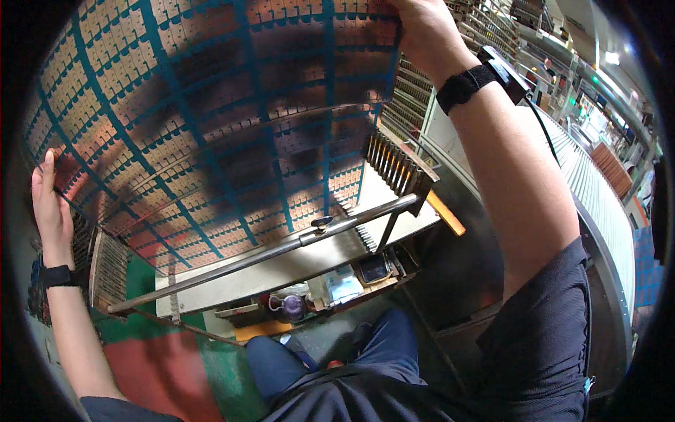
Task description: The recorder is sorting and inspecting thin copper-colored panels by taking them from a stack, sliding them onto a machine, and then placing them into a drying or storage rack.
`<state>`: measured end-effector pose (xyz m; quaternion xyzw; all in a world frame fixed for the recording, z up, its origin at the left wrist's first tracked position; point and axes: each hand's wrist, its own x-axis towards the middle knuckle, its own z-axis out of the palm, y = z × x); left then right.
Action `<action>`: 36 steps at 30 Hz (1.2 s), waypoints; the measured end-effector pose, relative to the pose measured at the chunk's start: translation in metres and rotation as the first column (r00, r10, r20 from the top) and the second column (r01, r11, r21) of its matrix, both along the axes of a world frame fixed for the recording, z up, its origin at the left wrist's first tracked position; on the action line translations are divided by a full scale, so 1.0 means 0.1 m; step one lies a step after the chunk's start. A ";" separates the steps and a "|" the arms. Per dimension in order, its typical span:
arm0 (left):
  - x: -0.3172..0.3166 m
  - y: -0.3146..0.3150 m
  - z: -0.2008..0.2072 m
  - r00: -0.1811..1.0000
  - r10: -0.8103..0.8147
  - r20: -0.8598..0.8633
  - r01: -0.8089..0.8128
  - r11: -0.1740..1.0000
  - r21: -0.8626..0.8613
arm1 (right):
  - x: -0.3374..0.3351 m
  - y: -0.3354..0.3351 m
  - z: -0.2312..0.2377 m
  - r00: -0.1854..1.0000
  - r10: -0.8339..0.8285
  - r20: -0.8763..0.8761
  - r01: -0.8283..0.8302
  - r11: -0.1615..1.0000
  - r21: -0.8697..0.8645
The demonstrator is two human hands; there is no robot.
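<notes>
In the head view, the person is holding a large copper-and-teal circuit panel (pixel 140 77) by its opposite side edges, above a slotted metal rack (pixel 105 271). The left hand (pixel 53 211) is bearing on the left edge, its fingers pointing upward and uncurled; whether the thumb is pinching cannot be told. The right hand (pixel 427 34) is meeting the upper right edge, its fingertips falling outside the view, so its closure cannot be told. This wide spacing is presumably balancing the panel and keeping fingers off most of its patterned face. Behind its lower edge, a second patterned panel (pixel 306 200) is apparently standing in the rack, whose end slots are probably keeping boards separated. A steel bar (pixel 246 268) carrying a black knob (pixel 321 223) is spanning the front, likely as a retainer. Beneath, a purple container (pixel 290 307) is sitting clear of the boards.
</notes>
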<state>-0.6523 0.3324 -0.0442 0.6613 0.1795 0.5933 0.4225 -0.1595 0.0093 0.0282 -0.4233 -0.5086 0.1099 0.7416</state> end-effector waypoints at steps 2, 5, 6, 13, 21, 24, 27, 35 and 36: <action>0.11 -0.16 -0.01 0.999 0.031 -0.007 -0.031 0.999 0.007 | 0.11 0.03 -0.01 0.996 -0.031 0.085 0.031 1.000 0.000; 0.15 -0.21 -0.02 0.998 0.070 0.004 -0.070 0.997 0.008 | 0.06 0.01 -0.03 0.997 0.012 0.072 -0.012 1.000 -0.008; 0.15 -0.19 -0.04 0.997 0.071 0.023 -0.071 0.997 0.000 | 0.11 0.02 -0.04 0.997 0.012 0.070 -0.012 1.000 -0.006; 0.35 -0.26 -0.13 0.940 0.342 0.012 -0.341 0.932 0.126 | 0.37 0.13 -0.60 0.996 -0.062 0.063 0.061 0.998 0.015; 0.40 -0.69 -0.10 0.964 0.265 -0.023 -0.263 0.962 0.073 | 0.41 0.13 -0.84 0.998 0.031 -0.061 -0.032 0.999 -0.024; 0.56 -0.73 -0.13 0.965 0.257 -0.049 -0.254 0.966 0.055 | 0.58 0.15 -0.91 0.999 -0.028 -0.034 0.022 0.989 -0.144; 0.61 -0.85 -0.14 0.976 0.217 -0.012 -0.217 0.975 0.057 | 0.50 0.05 -0.88 0.999 0.041 -0.003 -0.040 0.971 -0.237; 0.10 -0.59 -0.36 0.926 0.135 -0.351 -0.139 0.990 0.015 | 0.62 -0.08 -1.00 0.991 -0.052 0.121 0.092 0.931 -0.353; 0.07 -0.61 -0.34 0.900 0.249 -0.357 -0.264 0.964 0.007 | 0.81 -0.16 -1.05 0.949 -0.246 0.197 0.299 0.901 -0.315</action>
